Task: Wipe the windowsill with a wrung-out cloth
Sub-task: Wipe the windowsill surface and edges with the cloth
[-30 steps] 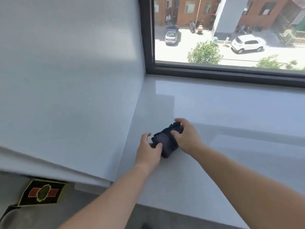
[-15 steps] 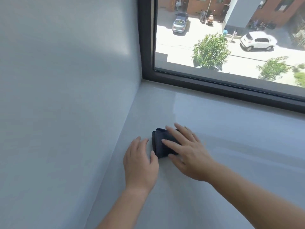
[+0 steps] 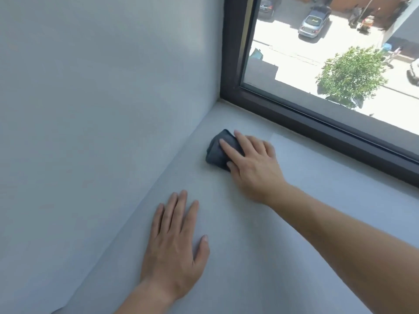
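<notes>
Slid deeper toward the corner since half a second ago: folded dark cloth (image 3: 216, 150), pressed onto the windowsill (image 3: 294, 234) under straight fingers of the right hand (image 3: 254, 164). Well apart, left hand (image 3: 174, 241) flat, fingers extended, gripping nothing. Soft, light, probably damp; best pressed from above.

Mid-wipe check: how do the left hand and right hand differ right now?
The right hand presses flat on the dark folded cloth; the left hand lies on bare windowsill, touching no cloth. The right hand sits closer to the window frame; the left hand is nearer the person. Both have straight fingers, palms down.
</notes>
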Tool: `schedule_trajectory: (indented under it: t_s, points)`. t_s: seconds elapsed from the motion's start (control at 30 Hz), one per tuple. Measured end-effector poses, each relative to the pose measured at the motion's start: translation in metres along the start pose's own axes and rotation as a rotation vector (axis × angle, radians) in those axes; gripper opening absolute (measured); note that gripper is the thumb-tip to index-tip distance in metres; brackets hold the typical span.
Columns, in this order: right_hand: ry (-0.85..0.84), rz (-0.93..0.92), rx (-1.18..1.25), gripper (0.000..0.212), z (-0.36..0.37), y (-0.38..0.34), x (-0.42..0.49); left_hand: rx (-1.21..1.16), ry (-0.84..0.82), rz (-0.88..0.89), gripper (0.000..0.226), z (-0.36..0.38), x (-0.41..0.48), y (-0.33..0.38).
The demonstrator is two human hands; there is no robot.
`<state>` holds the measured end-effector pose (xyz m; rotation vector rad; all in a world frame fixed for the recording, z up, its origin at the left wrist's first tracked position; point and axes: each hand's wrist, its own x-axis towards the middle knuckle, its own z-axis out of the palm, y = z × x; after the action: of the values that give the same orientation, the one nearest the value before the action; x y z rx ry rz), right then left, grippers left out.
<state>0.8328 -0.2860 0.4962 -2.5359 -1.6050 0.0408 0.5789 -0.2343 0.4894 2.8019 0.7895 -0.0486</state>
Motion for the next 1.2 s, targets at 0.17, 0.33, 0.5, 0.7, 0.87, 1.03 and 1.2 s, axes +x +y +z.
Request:
schedule_trajectory:
  t_s: [0.17,0.33,0.5,0.7,0.87,1.03,1.2]
  points:
    - [0.016,-0.025,-0.021,0.061,0.005,-0.017,0.048,0.021,0.051,0.013,0.073,0.004,0.002,-0.002]
    - [-0.039,-0.113,0.048,0.063,0.007,0.012,0.061,0.025,0.088,0.009,0.075,0.006,0.004,-0.003]
    - [-0.004,0.114,0.049,0.056,0.011,0.0,0.084,0.027,0.085,0.011,0.075,0.006,0.003,-0.002]
    - [-0.053,-0.112,0.041,0.052,0.005,0.011,0.058,0.02,0.059,-0.001,0.073,0.004,0.002,0.0]
    - [-0.019,0.225,0.072,0.053,0.015,-0.025,0.081,0.02,0.04,-0.017,0.073,0.004,0.003,0.001]
    - [-0.073,-0.052,0.017,0.054,0.007,-0.004,0.043,0.042,0.019,-0.019,0.069,-0.002,0.008,0.001]
    - [-0.001,0.295,0.037,0.054,0.015,-0.009,0.047,0.035,0.027,0.049,0.067,-0.007,0.04,-0.016]
